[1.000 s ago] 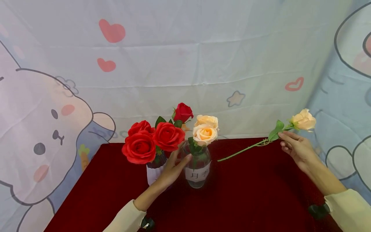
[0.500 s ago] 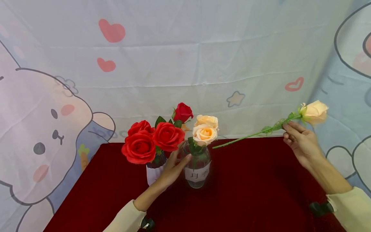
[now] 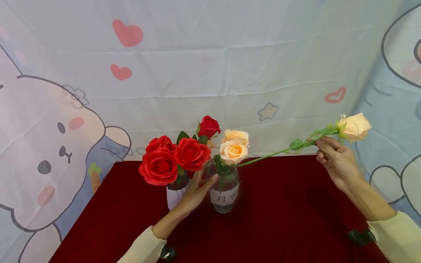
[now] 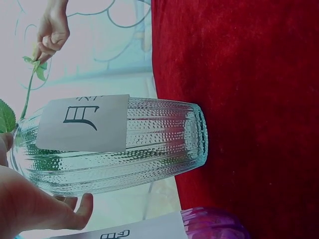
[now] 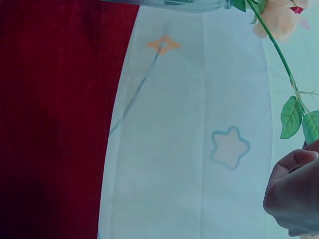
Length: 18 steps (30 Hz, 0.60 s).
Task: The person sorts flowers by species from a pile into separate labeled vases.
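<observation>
My left hand (image 3: 194, 191) holds a ribbed clear glass vase (image 3: 223, 202) near its neck, thumb on the near side; the other fingers are partly hidden. The vase bears a white paper label (image 4: 87, 124) with black characters and holds peach roses (image 3: 234, 151). Off to the right, my right hand (image 3: 338, 160) pinches the green stem of a single cream rose (image 3: 354, 127) just below its leaves. This rose lies nearly level in the air, its bloom to the right. The stem's lower end reaches left to the vase mouth, overlapping the peach roses' side in the head view.
Close to the left of the glass vase stands a purple vase (image 4: 214, 225) with a white label, filled with several red roses (image 3: 159, 166). A dark red cloth (image 3: 289, 219) covers the table. Behind it hangs a pale curtain (image 3: 184, 84) with cartoon prints.
The right hand has raised the cream rose and tipped its stem end leftward, up to the vase mouth. My left hand has stayed on the glass vase.
</observation>
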Available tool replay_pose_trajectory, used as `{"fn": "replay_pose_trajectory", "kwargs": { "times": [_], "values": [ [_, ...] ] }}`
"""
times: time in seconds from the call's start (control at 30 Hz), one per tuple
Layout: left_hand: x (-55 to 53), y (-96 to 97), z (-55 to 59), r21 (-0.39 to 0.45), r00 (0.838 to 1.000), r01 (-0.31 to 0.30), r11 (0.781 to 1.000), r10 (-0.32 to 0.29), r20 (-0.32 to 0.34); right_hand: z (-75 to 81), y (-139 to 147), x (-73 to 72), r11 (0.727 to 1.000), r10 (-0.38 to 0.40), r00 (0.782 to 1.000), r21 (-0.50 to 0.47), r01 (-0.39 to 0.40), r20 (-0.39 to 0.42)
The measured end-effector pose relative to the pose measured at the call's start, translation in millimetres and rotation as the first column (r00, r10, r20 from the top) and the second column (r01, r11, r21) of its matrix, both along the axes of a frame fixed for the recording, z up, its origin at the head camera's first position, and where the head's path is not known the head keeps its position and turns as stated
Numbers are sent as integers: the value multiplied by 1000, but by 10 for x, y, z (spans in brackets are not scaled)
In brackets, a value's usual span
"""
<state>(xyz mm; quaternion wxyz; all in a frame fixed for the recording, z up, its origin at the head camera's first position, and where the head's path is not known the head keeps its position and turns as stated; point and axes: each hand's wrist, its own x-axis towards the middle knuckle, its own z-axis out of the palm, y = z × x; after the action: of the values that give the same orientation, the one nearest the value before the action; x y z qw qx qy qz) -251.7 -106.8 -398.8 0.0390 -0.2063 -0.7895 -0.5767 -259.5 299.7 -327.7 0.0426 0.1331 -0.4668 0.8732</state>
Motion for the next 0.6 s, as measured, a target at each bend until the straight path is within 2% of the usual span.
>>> {"fn": "replay_pose_trajectory", "kwargs": {
  "times": [0.17,0.33,0.6],
  "values": [
    [-4,2,-1,4,1000,1,1000,-1,0,9,-23,6,1000,12,1000,0,-12,2],
    [6,4,0,3,1000,3,1000,-3,7,31,-47,38,998,1,1000,65,-1,-1],
    [16,-1,3,18,1000,16,1000,-16,-14,121,-152,69,980,-37,993,193,59,-115]
  ]
}}
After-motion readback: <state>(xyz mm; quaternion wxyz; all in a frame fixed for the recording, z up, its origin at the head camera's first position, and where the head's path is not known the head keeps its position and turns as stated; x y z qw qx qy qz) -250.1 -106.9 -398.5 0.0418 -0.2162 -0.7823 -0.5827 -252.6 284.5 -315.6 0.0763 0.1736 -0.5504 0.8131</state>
